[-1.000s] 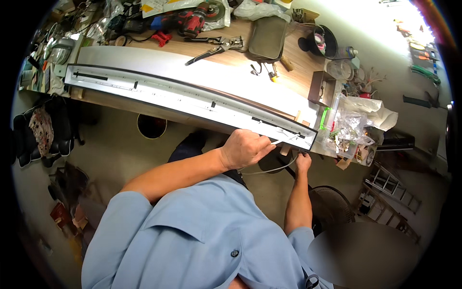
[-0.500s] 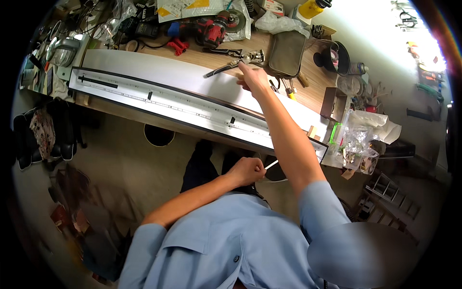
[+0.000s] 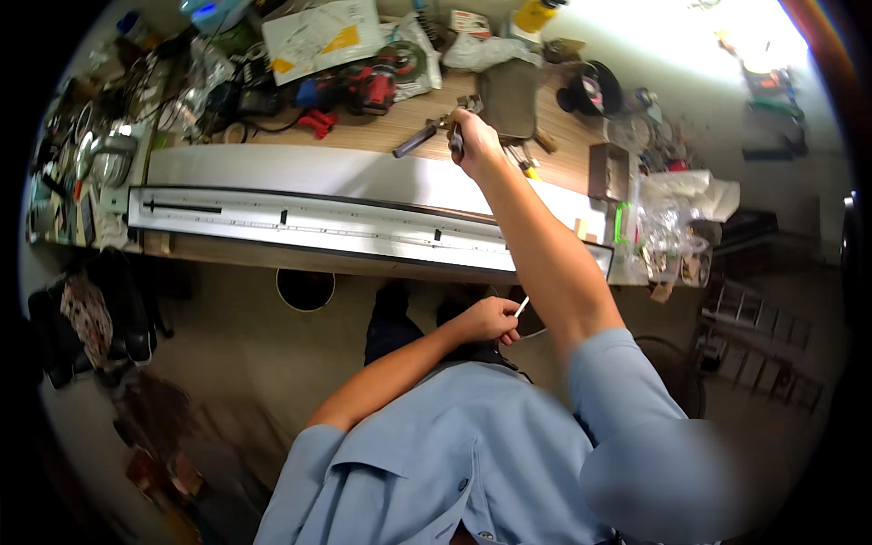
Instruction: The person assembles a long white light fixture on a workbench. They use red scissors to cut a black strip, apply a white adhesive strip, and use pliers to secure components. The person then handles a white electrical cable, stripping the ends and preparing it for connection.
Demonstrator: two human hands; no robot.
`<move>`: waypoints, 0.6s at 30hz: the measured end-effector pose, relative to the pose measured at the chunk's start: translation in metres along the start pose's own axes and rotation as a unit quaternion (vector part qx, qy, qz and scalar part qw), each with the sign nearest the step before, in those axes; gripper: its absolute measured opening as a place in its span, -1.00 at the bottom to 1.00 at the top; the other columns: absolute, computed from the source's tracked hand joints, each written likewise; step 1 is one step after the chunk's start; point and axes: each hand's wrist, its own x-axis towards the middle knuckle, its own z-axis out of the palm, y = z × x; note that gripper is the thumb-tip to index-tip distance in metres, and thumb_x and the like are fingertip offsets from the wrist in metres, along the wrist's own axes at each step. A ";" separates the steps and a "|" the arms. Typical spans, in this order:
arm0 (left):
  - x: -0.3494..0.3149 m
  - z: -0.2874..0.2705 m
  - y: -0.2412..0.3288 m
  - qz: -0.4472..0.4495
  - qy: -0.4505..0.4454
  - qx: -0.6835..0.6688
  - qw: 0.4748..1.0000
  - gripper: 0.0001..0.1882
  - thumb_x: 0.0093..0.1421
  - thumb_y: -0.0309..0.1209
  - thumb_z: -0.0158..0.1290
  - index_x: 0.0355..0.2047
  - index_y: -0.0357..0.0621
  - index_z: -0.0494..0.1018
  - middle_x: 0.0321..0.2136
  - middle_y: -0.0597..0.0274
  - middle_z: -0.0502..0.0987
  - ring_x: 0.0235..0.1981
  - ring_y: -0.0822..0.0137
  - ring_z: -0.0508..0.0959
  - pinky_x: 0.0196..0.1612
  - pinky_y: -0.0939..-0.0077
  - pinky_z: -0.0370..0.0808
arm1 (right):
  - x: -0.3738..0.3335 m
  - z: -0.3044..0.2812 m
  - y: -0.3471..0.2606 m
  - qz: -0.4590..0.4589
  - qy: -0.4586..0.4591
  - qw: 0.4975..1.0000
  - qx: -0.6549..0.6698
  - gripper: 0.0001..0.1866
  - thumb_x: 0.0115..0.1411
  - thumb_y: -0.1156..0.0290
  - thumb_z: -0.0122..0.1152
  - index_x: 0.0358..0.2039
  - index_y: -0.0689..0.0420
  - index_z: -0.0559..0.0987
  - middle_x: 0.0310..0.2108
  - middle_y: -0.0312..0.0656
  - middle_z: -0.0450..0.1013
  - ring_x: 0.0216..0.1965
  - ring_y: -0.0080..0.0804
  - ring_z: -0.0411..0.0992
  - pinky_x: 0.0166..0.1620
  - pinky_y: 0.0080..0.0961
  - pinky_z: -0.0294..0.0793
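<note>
My right hand (image 3: 476, 145) reaches across the bench with its fingers closed around the dark handle of a plier-like tool (image 3: 457, 138). Much of that tool is hidden by the hand. Just left of it, another dark grey handle (image 3: 415, 142) lies slanted on the wood, near some silver metal jaws. Close to my waist, my left hand (image 3: 490, 321) pinches a thin white stick-like piece (image 3: 522, 306), which points up and to the right. Between the hands, a long shallow white channel (image 3: 363, 228) with a black rim lies along the bench's front edge, with strips of small dots inside.
Behind the channel lie a red and black power tool (image 3: 372, 86), a grey-brown case (image 3: 509, 98) and a white-yellow packet (image 3: 322, 41). At right are an open brown box (image 3: 609, 171) and plastic bags (image 3: 663, 222). A round bin (image 3: 305, 289) stands under the bench.
My right hand has closed on the dark-handled tool, having been open-fingered beside the tools. My left hand still holds the white piece, now tilted more upright. The whole view has shifted.
</note>
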 end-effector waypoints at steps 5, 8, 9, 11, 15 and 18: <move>0.022 0.018 0.012 -0.096 -0.003 -0.001 0.995 -0.74 0.33 -0.32 -0.10 -0.18 -0.29 0.42 -0.39 -0.01 0.64 -0.44 0.29 0.68 -0.45 0.45 0.60 | -0.178 -0.102 -0.031 -0.152 -0.104 0.982 -0.034 -0.64 0.21 0.39 0.17 0.00 0.25 0.45 -0.11 -0.09 0.50 -0.04 -0.27 0.54 -0.06 -0.26 0.65; 0.034 0.025 0.012 -0.099 0.016 0.031 0.994 -0.56 0.43 -0.02 -0.15 -0.21 -0.18 0.43 -0.32 0.02 0.66 -0.38 0.28 0.69 -0.43 0.52 0.57 | -0.271 -0.198 -0.004 -0.177 -0.107 0.978 0.004 -0.58 0.20 0.49 0.10 0.10 0.25 0.41 0.00 -0.05 0.44 0.03 -0.23 0.50 0.01 -0.25 0.61; 0.036 0.025 0.015 -0.088 -0.013 0.023 0.996 -0.50 0.44 0.04 -0.17 -0.24 -0.18 0.47 -0.34 0.06 0.65 -0.39 0.31 0.68 -0.43 0.53 0.57 | -0.298 -0.228 0.010 -0.162 -0.110 0.981 -0.005 -0.57 0.20 0.55 0.03 0.11 0.26 0.38 0.07 0.02 0.42 0.10 -0.17 0.48 0.01 -0.21 0.62; 0.052 0.034 0.018 -0.134 0.009 0.082 0.987 -0.51 0.44 0.01 -0.15 -0.26 -0.18 0.51 -0.36 0.11 0.65 -0.40 0.34 0.67 -0.42 0.55 0.57 | -0.349 -0.252 0.047 -0.141 -0.079 0.977 0.136 -0.59 0.14 0.64 -0.07 0.05 0.26 0.36 0.13 0.11 0.39 0.14 -0.06 0.47 0.00 -0.24 0.62; 0.070 0.057 0.015 -0.153 -0.022 0.019 0.988 -0.51 0.43 -0.32 -0.06 0.30 -0.17 0.20 -0.16 0.06 0.63 -0.33 0.32 0.65 -0.25 0.44 0.65 | -0.407 -0.321 0.138 -0.089 0.028 0.969 0.230 -0.73 0.10 0.64 -0.17 -0.15 0.29 0.34 0.12 0.28 0.37 0.10 -0.01 0.50 -0.02 -0.19 0.63; 0.079 0.086 0.013 -0.141 0.036 0.032 0.989 -0.35 0.44 -0.33 -0.09 0.45 -0.11 -0.06 -0.03 -0.04 0.57 -0.28 0.21 0.66 -0.20 0.34 0.67 | -0.435 -0.343 0.181 -0.076 0.087 0.954 0.278 -0.80 0.11 0.62 -0.18 -0.22 0.26 0.34 0.02 0.28 0.44 -0.02 -0.11 0.55 -0.17 -0.36 0.61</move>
